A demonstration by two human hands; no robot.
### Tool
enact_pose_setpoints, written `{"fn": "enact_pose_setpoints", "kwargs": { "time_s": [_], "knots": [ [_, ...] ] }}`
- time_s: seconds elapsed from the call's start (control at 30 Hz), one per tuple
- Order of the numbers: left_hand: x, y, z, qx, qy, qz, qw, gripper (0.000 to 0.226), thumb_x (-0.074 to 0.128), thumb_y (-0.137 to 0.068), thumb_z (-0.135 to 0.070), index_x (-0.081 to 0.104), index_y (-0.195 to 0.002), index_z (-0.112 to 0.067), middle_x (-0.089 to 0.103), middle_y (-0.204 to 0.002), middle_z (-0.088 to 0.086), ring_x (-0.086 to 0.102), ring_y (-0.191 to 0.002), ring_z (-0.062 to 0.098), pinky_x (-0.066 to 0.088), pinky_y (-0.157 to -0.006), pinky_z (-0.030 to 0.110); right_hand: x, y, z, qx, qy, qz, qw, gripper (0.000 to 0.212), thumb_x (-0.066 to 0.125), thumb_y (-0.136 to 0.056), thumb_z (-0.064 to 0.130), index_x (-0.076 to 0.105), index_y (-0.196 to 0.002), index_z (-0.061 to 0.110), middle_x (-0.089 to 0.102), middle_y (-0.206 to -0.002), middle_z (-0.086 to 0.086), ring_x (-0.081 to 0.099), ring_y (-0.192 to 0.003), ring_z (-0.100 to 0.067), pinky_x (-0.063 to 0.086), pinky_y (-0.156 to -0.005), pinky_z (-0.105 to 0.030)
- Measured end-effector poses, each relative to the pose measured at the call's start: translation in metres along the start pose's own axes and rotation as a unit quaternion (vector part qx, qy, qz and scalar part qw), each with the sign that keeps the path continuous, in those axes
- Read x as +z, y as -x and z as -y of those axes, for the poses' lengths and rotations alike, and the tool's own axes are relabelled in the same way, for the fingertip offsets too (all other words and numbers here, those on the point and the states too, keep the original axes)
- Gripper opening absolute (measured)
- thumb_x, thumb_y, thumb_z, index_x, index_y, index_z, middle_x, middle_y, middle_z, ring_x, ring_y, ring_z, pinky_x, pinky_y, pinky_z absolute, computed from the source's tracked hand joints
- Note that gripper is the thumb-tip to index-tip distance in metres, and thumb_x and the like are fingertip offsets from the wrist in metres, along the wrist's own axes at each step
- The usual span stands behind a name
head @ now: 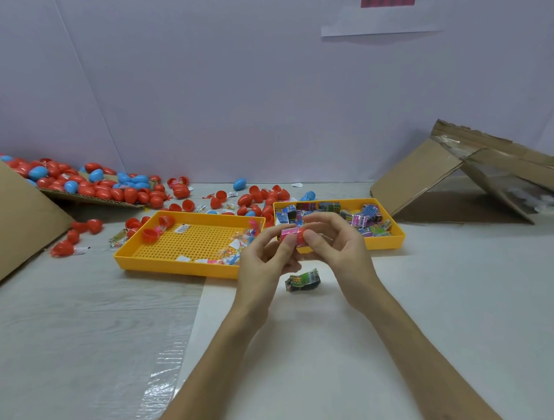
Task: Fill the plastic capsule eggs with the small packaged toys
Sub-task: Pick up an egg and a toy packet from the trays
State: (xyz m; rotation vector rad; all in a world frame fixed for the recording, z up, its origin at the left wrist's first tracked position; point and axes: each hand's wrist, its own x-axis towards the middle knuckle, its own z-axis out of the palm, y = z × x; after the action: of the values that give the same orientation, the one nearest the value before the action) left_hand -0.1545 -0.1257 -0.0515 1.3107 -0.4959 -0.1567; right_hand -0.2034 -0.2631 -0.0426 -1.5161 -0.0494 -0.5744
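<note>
Red plastic capsule half [302,238] and pink foil toy packet [287,232], held together in mid-air above the bench [69,327], just in front of two yellow trays. Left hand [264,257]: fingers curled, thumb and forefinger pinching the pink packet at its left end. Right hand [337,251]: thumb and forefinger curled round the red half, remaining fingers loosely spread behind it. Packet end-on at the mouth of the half; cannot tell how far inside. Both hands close together, thumbs nearly touching.

Directly below the hands, lying on a white sheet [305,350] on the bench: one green-and-black toy packet [303,280], crumpled, apart from both hands.

Behind the right hand, a yellow tray [386,242] holding a heap of small packaged toys [364,219] in blue, pink, green and silver wrappers. Just beside it on the left, a second yellow tray [177,266] with a perforated floor, carrying a few red capsule halves [151,234] at its far left corner and scattered clear-bagged toys [233,252] at its right end.

Further back and left, a spread of red and blue capsule eggs [96,184], some whole, some in halves, partly on a flattened cardboard flap [106,200]. Large cardboard sheet [12,219] at the left edge; opened cardboard box [441,175] leaning at the right.
</note>
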Motion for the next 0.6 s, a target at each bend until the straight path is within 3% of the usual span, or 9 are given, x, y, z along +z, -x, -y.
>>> {"fn": "enact_pose_setpoints", "kwargs": {
  "time_s": [0.1,0.2,0.23,0.3,0.37,0.47,0.6],
  "knots": [
    [0.001,0.0,0.002,-0.011,0.004,0.002,1.0,0.038,0.069,-0.08,-0.052,0.07,-0.113,-0.033,0.066,-0.07,0.002,0.06,-0.064,0.011,0.057,-0.065,0.025,-0.001,0.0,0.001,-0.002,0.019,0.012,1.0,0.02,0.069,-0.093,0.009,0.07,-0.112,0.014,0.074,-0.104,-0.005,0.073,-0.095,-0.025,0.061,-0.079,-0.037],
    [0.0,0.0,0.005,0.026,-0.085,-0.008,0.996,0.035,0.07,-0.089,-0.042,0.062,-0.121,-0.03,0.067,-0.079,-0.002,0.064,-0.074,0.009,0.054,-0.067,0.022,-0.008,-0.005,0.004,0.035,-0.104,-0.048,0.993,0.023,0.065,-0.094,0.008,0.068,-0.117,0.011,0.074,-0.11,-0.009,0.073,-0.097,-0.025,0.059,-0.079,-0.032],
    [-0.001,0.001,0.009,0.06,-0.171,-0.005,0.983,0.03,0.072,-0.092,-0.035,0.063,-0.119,-0.03,0.067,-0.087,-0.004,0.064,-0.083,0.008,0.052,-0.07,0.021,-0.014,-0.009,0.007,0.058,-0.178,-0.079,0.979,0.024,0.062,-0.095,0.007,0.067,-0.118,0.01,0.074,-0.11,-0.01,0.073,-0.096,-0.023,0.059,-0.079,-0.029],
    [-0.004,0.003,0.016,0.126,-0.372,0.028,0.919,0.025,0.075,-0.09,-0.026,0.068,-0.113,-0.029,0.062,-0.106,-0.009,0.055,-0.102,0.004,0.044,-0.081,0.018,-0.029,-0.016,0.011,0.106,-0.3,-0.139,0.938,0.022,0.059,-0.096,0.006,0.064,-0.117,0.008,0.075,-0.104,-0.011,0.074,-0.09,-0.02,0.059,-0.075,-0.026],
    [-0.004,0.004,0.022,0.12,-0.461,0.082,0.876,0.019,0.073,-0.09,-0.028,0.071,-0.109,-0.03,0.058,-0.112,-0.014,0.049,-0.108,0.003,0.044,-0.089,0.021,-0.043,-0.023,0.012,0.17,-0.348,-0.202,0.9,0.015,0.058,-0.098,0.01,0.064,-0.112,0.007,0.074,-0.097,-0.01,0.075,-0.081,-0.018,0.059,-0.067,-0.026],
    [-0.005,0.004,0.027,0.095,-0.471,0.119,0.869,0.015,0.069,-0.093,-0.032,0.073,-0.107,-0.034,0.063,-0.105,-0.017,0.054,-0.1,0.005,0.05,-0.087,0.027,-0.054,-0.035,0.008,0.277,-0.297,-0.244,0.881,0.019,0.059,-0.1,0.019,0.062,-0.114,0.007,0.07,-0.095,-0.008,0.068,-0.075,-0.014,0.052,-0.062,-0.024],
    [-0.005,0.002,0.028,0.089,-0.477,0.119,0.866,0.018,0.069,-0.094,-0.034,0.074,-0.111,-0.034,0.065,-0.104,-0.017,0.056,-0.098,0.004,0.05,-0.086,0.026,-0.071,-0.068,0.027,0.308,-0.219,-0.206,0.903,0.015,0.055,-0.101,0.016,0.063,-0.109,0.006,0.069,-0.088,-0.008,0.063,-0.071,-0.013,0.047,-0.059,-0.022]
  ]
}}
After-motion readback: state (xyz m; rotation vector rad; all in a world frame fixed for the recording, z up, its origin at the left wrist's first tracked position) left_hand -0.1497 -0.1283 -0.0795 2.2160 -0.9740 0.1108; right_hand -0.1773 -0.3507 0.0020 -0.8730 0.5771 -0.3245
